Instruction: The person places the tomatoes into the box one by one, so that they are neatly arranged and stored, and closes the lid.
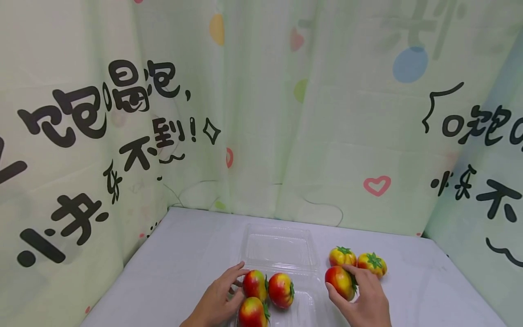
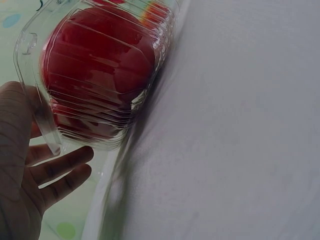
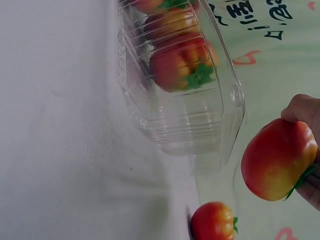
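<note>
R hand (image 1: pixel 365 295) clamped on red-yellow tomato (image 1: pixel 339 281), L hand (image 1: pixel 218 297) w/ fingers apart at clear box (image 1: pixel 306 302), curtain (image 1: pixel 257 113) w/ "不到!" txt (image 1: pixel 164 132)

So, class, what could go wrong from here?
The held fruit might slip from the right hand and roll. It could also nudge the two loose fruits just beyond it. The clear container looks thin and light, so a bump might shift it, though the left hand is at its edge.
</note>
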`<action>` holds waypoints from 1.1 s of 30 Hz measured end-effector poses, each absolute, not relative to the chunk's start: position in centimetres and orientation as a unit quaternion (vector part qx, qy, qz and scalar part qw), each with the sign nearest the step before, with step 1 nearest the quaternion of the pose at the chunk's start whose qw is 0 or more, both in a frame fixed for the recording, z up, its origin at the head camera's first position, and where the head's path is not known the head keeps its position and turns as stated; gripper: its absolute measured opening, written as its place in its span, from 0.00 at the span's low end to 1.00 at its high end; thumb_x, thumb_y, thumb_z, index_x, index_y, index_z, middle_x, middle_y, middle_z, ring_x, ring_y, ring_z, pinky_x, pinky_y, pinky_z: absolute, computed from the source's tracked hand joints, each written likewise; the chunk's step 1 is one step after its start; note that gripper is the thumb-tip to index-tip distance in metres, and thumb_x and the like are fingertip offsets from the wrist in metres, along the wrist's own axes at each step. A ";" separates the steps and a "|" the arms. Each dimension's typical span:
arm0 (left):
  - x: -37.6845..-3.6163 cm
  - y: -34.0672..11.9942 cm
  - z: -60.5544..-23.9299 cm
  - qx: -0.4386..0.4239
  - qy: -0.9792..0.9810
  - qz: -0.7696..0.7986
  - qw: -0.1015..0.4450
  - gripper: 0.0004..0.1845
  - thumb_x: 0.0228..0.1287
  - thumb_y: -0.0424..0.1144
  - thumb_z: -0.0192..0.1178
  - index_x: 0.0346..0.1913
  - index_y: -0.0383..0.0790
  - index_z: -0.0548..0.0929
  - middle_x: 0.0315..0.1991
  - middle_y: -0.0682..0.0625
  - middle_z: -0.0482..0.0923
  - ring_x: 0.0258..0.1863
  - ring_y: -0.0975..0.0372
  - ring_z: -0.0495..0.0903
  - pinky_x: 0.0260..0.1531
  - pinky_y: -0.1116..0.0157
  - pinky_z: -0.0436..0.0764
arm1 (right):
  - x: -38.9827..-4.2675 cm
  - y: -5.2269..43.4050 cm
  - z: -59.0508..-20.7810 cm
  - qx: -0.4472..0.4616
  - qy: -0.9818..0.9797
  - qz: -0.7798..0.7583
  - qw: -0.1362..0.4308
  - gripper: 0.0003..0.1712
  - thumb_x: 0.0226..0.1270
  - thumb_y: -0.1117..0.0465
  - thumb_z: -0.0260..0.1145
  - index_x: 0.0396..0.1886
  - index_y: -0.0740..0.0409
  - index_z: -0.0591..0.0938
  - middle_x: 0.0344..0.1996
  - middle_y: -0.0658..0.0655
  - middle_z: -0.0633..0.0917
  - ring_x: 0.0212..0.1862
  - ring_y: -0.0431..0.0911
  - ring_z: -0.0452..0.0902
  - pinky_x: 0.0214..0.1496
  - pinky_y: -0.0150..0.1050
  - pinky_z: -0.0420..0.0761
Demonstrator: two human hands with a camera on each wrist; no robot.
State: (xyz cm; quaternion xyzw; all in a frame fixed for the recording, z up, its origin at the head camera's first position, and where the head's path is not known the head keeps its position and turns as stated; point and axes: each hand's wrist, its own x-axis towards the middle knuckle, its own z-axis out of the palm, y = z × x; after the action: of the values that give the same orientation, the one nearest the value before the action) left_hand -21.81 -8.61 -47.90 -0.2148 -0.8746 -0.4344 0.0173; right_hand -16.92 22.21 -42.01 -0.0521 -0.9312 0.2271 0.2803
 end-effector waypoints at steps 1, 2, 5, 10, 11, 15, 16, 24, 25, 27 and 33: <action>-21.8 -8.6 -47.9 -0.215 -0.875 -0.435 0.016 0.22 0.63 0.38 0.55 0.62 0.50 0.75 0.69 0.47 0.65 0.43 0.68 0.78 0.39 0.70 0.81 | -16.9 22.1 -42.0 -0.050 -0.932 0.227 0.279 0.34 0.43 0.54 0.78 0.50 0.63 0.79 0.43 0.61 0.80 0.48 0.55 0.72 0.47 0.58 0.80; -21.8 -8.6 -47.9 -0.215 -0.874 -0.435 0.016 0.22 0.64 0.38 0.55 0.62 0.50 0.75 0.69 0.47 0.65 0.43 0.68 0.78 0.40 0.70 0.81 | -16.9 21.9 -42.0 -0.048 -0.932 0.227 0.278 0.34 0.43 0.54 0.78 0.50 0.63 0.79 0.43 0.61 0.80 0.47 0.55 0.72 0.47 0.58 0.80; -21.8 -8.6 -47.9 -0.215 -0.874 -0.435 0.015 0.22 0.64 0.38 0.54 0.62 0.50 0.75 0.69 0.47 0.65 0.43 0.67 0.78 0.40 0.70 0.81 | -16.7 21.6 -41.9 -0.041 -0.932 0.225 0.281 0.33 0.43 0.53 0.79 0.49 0.62 0.79 0.41 0.59 0.80 0.46 0.53 0.72 0.46 0.56 0.81; -21.8 -8.8 -48.0 -0.226 -0.869 -0.439 0.018 0.22 0.64 0.37 0.54 0.62 0.49 0.74 0.68 0.46 0.66 0.44 0.67 0.78 0.40 0.70 0.81 | -16.4 20.9 -41.8 -0.032 -0.931 0.230 0.281 0.32 0.42 0.53 0.79 0.49 0.59 0.80 0.40 0.57 0.80 0.45 0.51 0.72 0.46 0.53 0.82; -21.8 -8.8 -48.0 -0.228 -0.868 -0.440 0.020 0.22 0.65 0.37 0.54 0.62 0.49 0.74 0.68 0.46 0.66 0.44 0.67 0.78 0.41 0.70 0.81 | -16.3 20.8 -41.8 -0.030 -0.932 0.232 0.278 0.32 0.43 0.53 0.79 0.49 0.59 0.80 0.40 0.56 0.80 0.45 0.51 0.72 0.45 0.53 0.82; -21.7 -8.9 -48.0 -0.233 -0.867 -0.439 0.027 0.22 0.65 0.37 0.54 0.62 0.48 0.74 0.68 0.46 0.66 0.44 0.68 0.78 0.41 0.71 0.81 | -16.1 20.2 -41.6 -0.027 -0.933 0.243 0.265 0.32 0.43 0.52 0.79 0.50 0.57 0.80 0.42 0.54 0.80 0.45 0.49 0.73 0.45 0.50 0.83; -21.7 -8.8 -48.1 -0.235 -0.867 -0.438 0.030 0.22 0.65 0.37 0.54 0.62 0.48 0.74 0.68 0.46 0.66 0.43 0.68 0.78 0.41 0.71 0.81 | -16.0 20.1 -41.6 -0.026 -0.934 0.245 0.260 0.32 0.43 0.52 0.79 0.50 0.57 0.80 0.42 0.54 0.80 0.45 0.49 0.73 0.45 0.50 0.83; -21.7 -8.9 -48.3 -0.241 -0.864 -0.439 0.048 0.22 0.65 0.36 0.54 0.62 0.47 0.74 0.68 0.45 0.66 0.43 0.67 0.78 0.38 0.71 0.81 | -15.5 19.0 -41.3 -0.036 -0.939 0.271 0.210 0.35 0.44 0.45 0.78 0.52 0.55 0.80 0.45 0.53 0.81 0.47 0.49 0.75 0.46 0.47 0.83; -21.7 -8.9 -48.2 -0.239 -0.865 -0.439 0.046 0.22 0.65 0.37 0.54 0.62 0.47 0.74 0.68 0.45 0.66 0.43 0.67 0.78 0.38 0.72 0.80 | -15.5 18.9 -41.3 -0.036 -0.939 0.271 0.208 0.35 0.44 0.46 0.78 0.52 0.54 0.80 0.45 0.53 0.81 0.47 0.49 0.75 0.46 0.47 0.83; -21.7 -8.8 -48.2 -0.237 -0.866 -0.438 0.044 0.22 0.65 0.37 0.54 0.62 0.47 0.74 0.68 0.46 0.66 0.43 0.67 0.78 0.38 0.72 0.80 | -15.4 18.6 -41.3 -0.036 -0.940 0.273 0.202 0.34 0.44 0.46 0.78 0.51 0.54 0.80 0.44 0.52 0.81 0.46 0.48 0.75 0.47 0.46 0.83; -21.6 -8.9 -48.1 -0.237 -0.865 -0.439 0.042 0.22 0.65 0.37 0.54 0.63 0.45 0.74 0.68 0.45 0.66 0.43 0.67 0.78 0.38 0.71 0.81 | -15.0 17.7 -41.7 -0.031 -0.943 0.271 0.191 0.34 0.42 0.41 0.77 0.48 0.51 0.81 0.41 0.49 0.81 0.42 0.43 0.75 0.43 0.42 0.84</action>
State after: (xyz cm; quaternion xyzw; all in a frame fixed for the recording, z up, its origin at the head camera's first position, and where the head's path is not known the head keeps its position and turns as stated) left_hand -21.60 -8.85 -48.14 -0.2374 -0.8654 -0.4393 0.0422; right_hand -14.99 17.68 -41.73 -0.0310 -0.9430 0.2712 0.1906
